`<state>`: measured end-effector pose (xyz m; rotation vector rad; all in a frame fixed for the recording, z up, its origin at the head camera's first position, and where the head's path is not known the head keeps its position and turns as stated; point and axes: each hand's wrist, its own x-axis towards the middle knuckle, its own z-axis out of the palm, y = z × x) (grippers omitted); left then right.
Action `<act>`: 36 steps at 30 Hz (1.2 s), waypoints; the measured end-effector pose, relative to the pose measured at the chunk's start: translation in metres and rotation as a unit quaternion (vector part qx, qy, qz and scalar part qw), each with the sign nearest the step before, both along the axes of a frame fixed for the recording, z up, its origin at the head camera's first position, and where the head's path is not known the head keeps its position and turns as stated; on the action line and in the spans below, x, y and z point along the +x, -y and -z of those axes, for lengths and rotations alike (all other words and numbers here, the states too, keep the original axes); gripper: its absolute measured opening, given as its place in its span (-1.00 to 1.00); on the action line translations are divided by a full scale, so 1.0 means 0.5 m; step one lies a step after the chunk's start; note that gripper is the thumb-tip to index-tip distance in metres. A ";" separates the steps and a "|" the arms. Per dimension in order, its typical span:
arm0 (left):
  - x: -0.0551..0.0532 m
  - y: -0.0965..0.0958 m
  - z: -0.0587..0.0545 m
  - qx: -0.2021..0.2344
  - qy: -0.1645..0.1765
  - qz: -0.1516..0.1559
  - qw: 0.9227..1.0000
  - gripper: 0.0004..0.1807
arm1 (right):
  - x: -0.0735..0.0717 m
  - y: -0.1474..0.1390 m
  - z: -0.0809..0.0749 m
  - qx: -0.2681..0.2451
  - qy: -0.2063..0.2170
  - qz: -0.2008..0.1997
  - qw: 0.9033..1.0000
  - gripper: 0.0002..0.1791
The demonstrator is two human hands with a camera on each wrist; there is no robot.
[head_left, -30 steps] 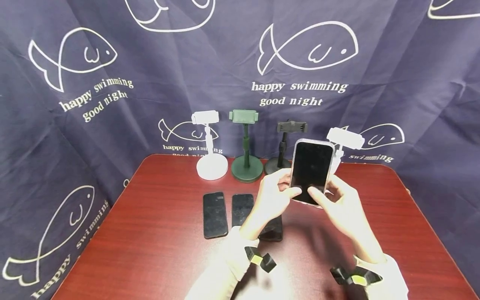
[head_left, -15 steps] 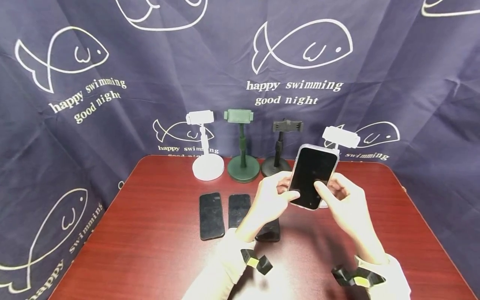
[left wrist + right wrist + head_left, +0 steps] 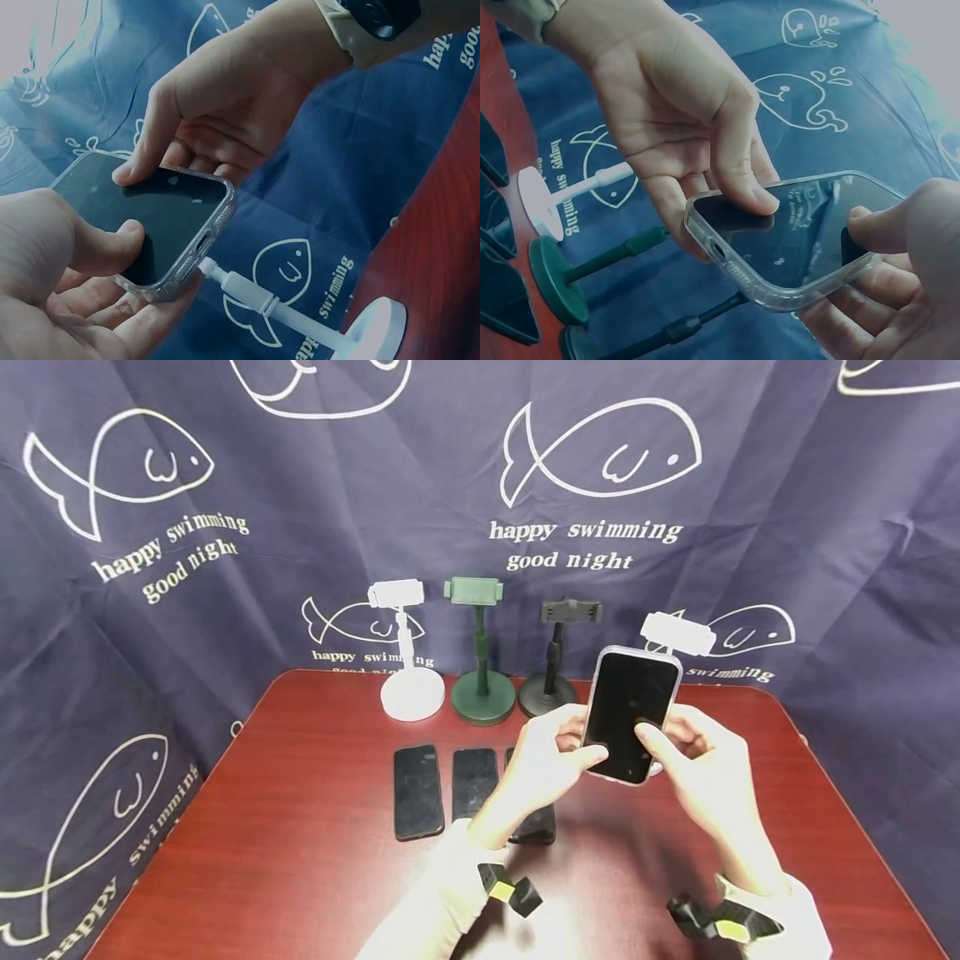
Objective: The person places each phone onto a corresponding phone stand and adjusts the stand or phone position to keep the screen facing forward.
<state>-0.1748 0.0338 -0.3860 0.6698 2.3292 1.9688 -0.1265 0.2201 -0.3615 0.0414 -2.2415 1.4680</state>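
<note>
A smartphone in a clear case [image 3: 630,714], its dark screen facing up, is held between both hands above the table. My left hand [image 3: 546,760] grips its left lower part, thumb on the screen and fingers beneath. My right hand [image 3: 701,768] grips the right side, its thumb pressed on the glass. In the left wrist view the phone's port end [image 3: 202,244] shows, with fingers under the case. Just behind the phone stands a white phone stand [image 3: 678,633], mostly hidden below its clamp.
A white stand [image 3: 412,693], a green stand [image 3: 483,697] and a black stand [image 3: 550,693] line the back of the red table [image 3: 247,827]. Before them lie a left phone [image 3: 418,793], a middle phone [image 3: 474,777] and a right phone [image 3: 534,827], partly covered by the left arm.
The phone has tilted to the right and moved slightly lower against the white stand. My right thumb has slid higher on the screen. The whole head view has shifted a little.
</note>
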 end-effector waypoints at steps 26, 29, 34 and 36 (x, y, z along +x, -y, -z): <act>0.003 0.042 -0.036 0.036 -0.060 0.046 0.996 -0.67 | 0.032 0.009 -0.033 -0.101 -0.001 0.046 0.994 -0.65; -0.001 0.047 -0.040 0.070 -0.054 0.064 0.994 -0.68 | 0.031 0.010 -0.033 -0.108 -0.004 0.040 0.993 -0.66; -0.005 0.055 -0.043 0.090 -0.037 0.075 0.992 -0.67 | 0.031 0.014 -0.032 -0.124 -0.003 0.023 0.992 -0.65; -0.004 0.055 -0.042 0.071 -0.039 0.067 0.994 -0.65 | 0.032 0.016 -0.031 -0.119 -0.002 0.019 0.993 -0.66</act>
